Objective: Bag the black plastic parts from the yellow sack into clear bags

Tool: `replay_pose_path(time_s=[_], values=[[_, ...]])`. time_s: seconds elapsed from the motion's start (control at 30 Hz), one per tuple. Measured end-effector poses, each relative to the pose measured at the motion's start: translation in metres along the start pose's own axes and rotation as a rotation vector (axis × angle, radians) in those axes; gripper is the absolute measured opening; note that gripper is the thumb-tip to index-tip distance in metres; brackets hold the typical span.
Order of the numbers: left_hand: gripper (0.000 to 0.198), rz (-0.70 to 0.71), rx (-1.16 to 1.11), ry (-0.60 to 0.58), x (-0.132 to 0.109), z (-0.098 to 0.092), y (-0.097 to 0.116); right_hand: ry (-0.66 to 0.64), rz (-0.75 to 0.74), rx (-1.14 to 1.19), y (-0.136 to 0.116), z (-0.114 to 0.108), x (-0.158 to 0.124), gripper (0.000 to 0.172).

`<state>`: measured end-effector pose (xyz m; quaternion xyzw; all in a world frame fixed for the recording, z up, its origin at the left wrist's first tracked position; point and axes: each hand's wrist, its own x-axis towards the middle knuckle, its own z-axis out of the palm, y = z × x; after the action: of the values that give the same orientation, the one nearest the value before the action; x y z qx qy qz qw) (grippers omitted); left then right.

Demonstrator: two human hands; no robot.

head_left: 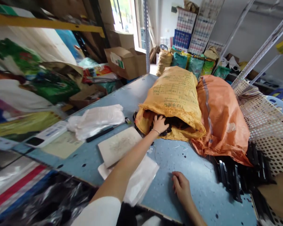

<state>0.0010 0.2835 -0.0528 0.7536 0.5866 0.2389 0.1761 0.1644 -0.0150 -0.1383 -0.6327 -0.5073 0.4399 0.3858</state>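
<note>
My left hand (pixel 159 124) reaches into the mouth of a yellow woven sack (pixel 176 91) lying on its side. Its fingers curl over dark pieces (pixel 171 122) just inside the opening; their kind is hard to make out. Low on the blue table (pixel 165 157), my right hand (pixel 182 186) rests with fingers loosely curled in and nothing visible in it. An orange sack (pixel 223 110) lies against the yellow one, and black strip-like parts (pixel 233 175) spill out beneath its end.
Left of the yellow sack are a pale board (pixel 119 144), white plastic bags (pixel 99 119), a black stick-like tool (pixel 100 134) and a white device (pixel 47 133). A perforated panel (pixel 269 131) borders the right side. Cardboard boxes (pixel 127 62) stand beyond the left edge.
</note>
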Motion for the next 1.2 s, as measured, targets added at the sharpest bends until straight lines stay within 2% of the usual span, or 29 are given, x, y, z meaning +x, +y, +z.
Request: replay_pose_path(time_s=[0.1, 0.17, 0.23, 0.33, 0.43, 0.53, 0.6, 0.63, 0.73, 0.8, 0.83, 0.9, 0.97, 1.0, 1.03, 1.1, 1.13, 1.2], values=[[0.060, 0.015, -0.004, 0.008, -0.037, 0.030, 0.022, -0.026, 0.008, 0.007, -0.004, -0.002, 0.002, 0.036], [0.056, 0.058, -0.051, -0.004, -0.052, 0.034, 0.029, -0.051, 0.039, 0.062, -0.009, -0.005, 0.003, 0.034], [0.055, 0.062, -0.146, -0.002, -0.063, 0.023, 0.030, -0.062, 0.084, 0.153, -0.016, -0.010, 0.005, 0.035], [0.062, 0.081, -0.360, 0.070, -0.086, -0.006, 0.036, -0.025, 0.113, 0.273, -0.033, -0.023, 0.004, 0.039], [0.074, 0.270, -0.598, 0.088, -0.133, -0.026, 0.058, -0.040, 0.117, 0.426, -0.057, -0.035, 0.000, 0.050], [0.084, 0.354, -0.751, 0.037, -0.190, -0.025, 0.082, -0.190, 0.082, 0.525, -0.079, -0.037, -0.003, 0.060], [0.080, 0.301, -0.791, 0.006, -0.219, -0.015, 0.091, -0.236, 0.033, 0.457, -0.088, -0.033, -0.005, 0.056], [0.075, 0.249, -0.814, -0.001, -0.229, -0.009, 0.092, -0.218, 0.005, 0.394, -0.089, -0.030, -0.007, 0.052], [0.065, 0.042, -0.910, -0.028, -0.245, 0.008, 0.089, -0.038, -0.085, 0.115, -0.089, -0.018, -0.017, 0.048], [0.069, -0.065, -0.965, -0.111, -0.249, 0.013, 0.085, 0.101, -0.163, -0.133, -0.090, -0.012, -0.028, 0.053], [0.069, -0.117, -0.993, -0.152, -0.251, 0.013, 0.084, 0.127, -0.215, -0.246, -0.092, -0.012, -0.034, 0.058], [0.059, -0.229, -1.090, -0.203, -0.254, 0.007, 0.082, 0.032, -0.344, -0.377, -0.098, -0.018, -0.044, 0.065], [0.051, -0.351, -1.215, -0.254, -0.256, -0.005, 0.081, -0.091, -0.436, -0.373, -0.107, -0.032, -0.046, 0.055], [0.051, -0.395, -1.259, -0.304, -0.258, -0.011, 0.081, -0.094, -0.459, -0.365, -0.112, -0.040, -0.043, 0.046], [0.053, -0.414, -1.272, -0.366, -0.260, -0.018, 0.082, -0.056, -0.472, -0.377, -0.116, -0.048, -0.038, 0.038], [0.055, -0.372, -1.203, -0.439, -0.265, -0.029, 0.085, 0.052, -0.498, -0.478, -0.121, -0.063, -0.024, 0.036], [0.055, -0.317, -1.143, -0.439, -0.268, -0.033, 0.087, 0.063, -0.520, -0.550, -0.123, -0.069, -0.017, 0.037], [0.054, -0.188, -1.025, -0.392, -0.273, -0.038, 0.092, -0.008, -0.565, -0.656, -0.123, -0.076, -0.004, 0.042]])
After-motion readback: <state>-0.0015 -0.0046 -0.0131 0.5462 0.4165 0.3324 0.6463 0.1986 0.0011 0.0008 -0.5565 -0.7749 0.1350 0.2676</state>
